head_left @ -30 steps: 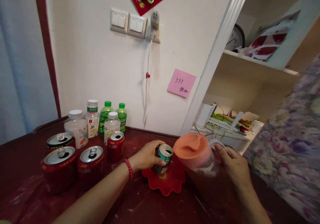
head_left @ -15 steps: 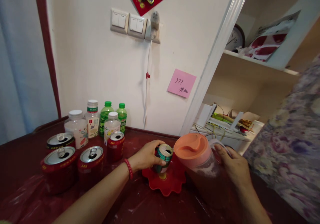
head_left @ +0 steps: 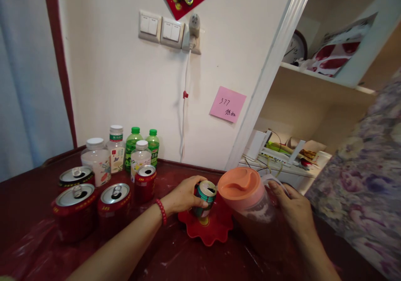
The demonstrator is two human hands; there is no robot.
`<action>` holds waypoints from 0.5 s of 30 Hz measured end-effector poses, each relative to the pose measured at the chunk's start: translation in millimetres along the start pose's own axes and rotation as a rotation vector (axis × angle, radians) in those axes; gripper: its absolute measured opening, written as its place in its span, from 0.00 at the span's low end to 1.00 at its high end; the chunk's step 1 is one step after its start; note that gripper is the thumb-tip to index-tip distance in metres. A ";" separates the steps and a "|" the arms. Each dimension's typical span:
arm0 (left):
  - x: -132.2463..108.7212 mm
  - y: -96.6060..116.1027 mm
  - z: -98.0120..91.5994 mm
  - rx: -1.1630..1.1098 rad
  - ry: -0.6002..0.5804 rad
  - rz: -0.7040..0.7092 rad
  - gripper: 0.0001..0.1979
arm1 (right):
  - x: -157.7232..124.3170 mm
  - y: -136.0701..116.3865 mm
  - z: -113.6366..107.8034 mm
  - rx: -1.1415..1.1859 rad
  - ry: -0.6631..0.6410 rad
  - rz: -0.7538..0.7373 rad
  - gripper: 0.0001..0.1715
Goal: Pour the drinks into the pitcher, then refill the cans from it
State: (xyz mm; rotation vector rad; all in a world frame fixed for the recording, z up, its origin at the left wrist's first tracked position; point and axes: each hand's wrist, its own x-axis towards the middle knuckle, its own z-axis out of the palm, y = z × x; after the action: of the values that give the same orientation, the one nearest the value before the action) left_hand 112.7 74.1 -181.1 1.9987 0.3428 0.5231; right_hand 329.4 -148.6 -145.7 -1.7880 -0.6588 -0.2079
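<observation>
My left hand [head_left: 187, 195], with a red bead bracelet at the wrist, is wrapped round a small green drink can [head_left: 206, 201] whose top is open. The can is held over a red scalloped dish [head_left: 213, 231]. Just to its right is a clear pitcher [head_left: 263, 218] with an orange lid, tilted so that its spout side is against or very near the can's rim. My right hand [head_left: 291, 206] grips the pitcher's white handle. Whether any liquid runs between pitcher and can is not visible.
Several red cans [head_left: 114, 206] with opened tops stand at the left. Behind them are white-capped bottles [head_left: 97, 160] and two green bottles [head_left: 133, 147] near the wall. A white power cord [head_left: 184, 126] hangs down to the dark red table [head_left: 163, 247]. Floral fabric [head_left: 369, 181] hangs at right.
</observation>
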 end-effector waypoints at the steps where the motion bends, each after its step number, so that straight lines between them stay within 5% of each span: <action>1: 0.0 -0.2 0.0 -0.003 0.000 -0.001 0.31 | -1.3 -1.0 0.6 0.006 0.006 -0.003 0.33; 15: 0.5 -0.7 -0.3 0.005 0.002 -0.003 0.32 | -0.6 -2.2 -0.3 0.010 -0.017 0.027 0.34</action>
State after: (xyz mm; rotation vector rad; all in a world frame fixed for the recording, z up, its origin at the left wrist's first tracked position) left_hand 113.0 74.9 -181.5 2.0025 0.3487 0.5222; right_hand 327.9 -148.6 -144.1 -1.7894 -0.6465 -0.1711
